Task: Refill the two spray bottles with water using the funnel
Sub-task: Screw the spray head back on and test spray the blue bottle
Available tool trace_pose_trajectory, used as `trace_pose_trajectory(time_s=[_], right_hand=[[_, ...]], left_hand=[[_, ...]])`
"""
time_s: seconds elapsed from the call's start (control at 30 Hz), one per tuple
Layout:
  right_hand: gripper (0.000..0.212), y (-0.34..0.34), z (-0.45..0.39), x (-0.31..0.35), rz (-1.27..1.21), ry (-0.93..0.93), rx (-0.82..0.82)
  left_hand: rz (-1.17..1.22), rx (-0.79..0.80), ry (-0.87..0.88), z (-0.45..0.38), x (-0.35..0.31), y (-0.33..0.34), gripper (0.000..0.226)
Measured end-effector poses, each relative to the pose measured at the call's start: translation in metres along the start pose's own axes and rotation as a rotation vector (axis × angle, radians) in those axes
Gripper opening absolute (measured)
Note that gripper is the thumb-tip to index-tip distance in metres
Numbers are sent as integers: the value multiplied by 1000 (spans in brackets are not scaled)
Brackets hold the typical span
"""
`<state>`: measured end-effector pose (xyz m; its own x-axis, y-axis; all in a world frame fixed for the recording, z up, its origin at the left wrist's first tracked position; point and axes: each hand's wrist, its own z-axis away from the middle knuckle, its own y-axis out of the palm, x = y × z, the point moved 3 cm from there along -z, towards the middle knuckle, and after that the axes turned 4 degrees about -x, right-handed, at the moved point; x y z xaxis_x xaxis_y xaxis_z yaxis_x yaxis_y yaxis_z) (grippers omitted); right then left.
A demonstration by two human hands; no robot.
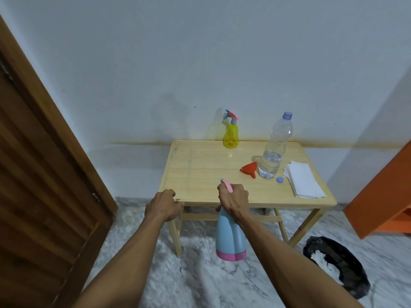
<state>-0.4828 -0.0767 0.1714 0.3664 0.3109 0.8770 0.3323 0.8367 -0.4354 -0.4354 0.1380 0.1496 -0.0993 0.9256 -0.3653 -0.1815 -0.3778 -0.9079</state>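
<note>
The table is standing against the wall, and a black bin bag is lying on the floor to its right. The right hand is gripping the blue bottle by its pink spray head, fingers closed round the neck, so the body is hanging in front of the near edge, clear of the top. The left hand is curled in a loose fist at the near-left corner, holding nothing. The water bottle, uncapped and roughly a third full, is standing right of centre with tissues beside it; the yellow bottle is at the back edge. The funnel is lying tipped just beside the water bottle, its cap nearby. Best now: setting the blue bottle upright on bare wood, steadying its body with the left hand, then unscrewing the head.
</note>
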Motion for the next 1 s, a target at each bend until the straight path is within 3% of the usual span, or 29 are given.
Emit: trace_pose_trajectory(time_s=[0.2, 0.4, 0.53, 0.73, 1.0], right_hand=[[37, -24, -10, 24, -113, -134, -102], [41, -55, -30, 61, -276, -275, -230], [40, -66, -50, 91, -312, -405, -250], [41, -56, -107, 121, -417, -437, -99], [21, -15, -209, 153, -363, -511, 86]], left_hand=[[122, -23, 95, -11, -22, 3, 59], [451, -91, 284, -18, -72, -3, 55], [621, 3, 470, -27, -112, -11, 77], [748, 67, 604, -69, -153, -23, 86], [865, -83, 465, -176, -160, -24, 73]])
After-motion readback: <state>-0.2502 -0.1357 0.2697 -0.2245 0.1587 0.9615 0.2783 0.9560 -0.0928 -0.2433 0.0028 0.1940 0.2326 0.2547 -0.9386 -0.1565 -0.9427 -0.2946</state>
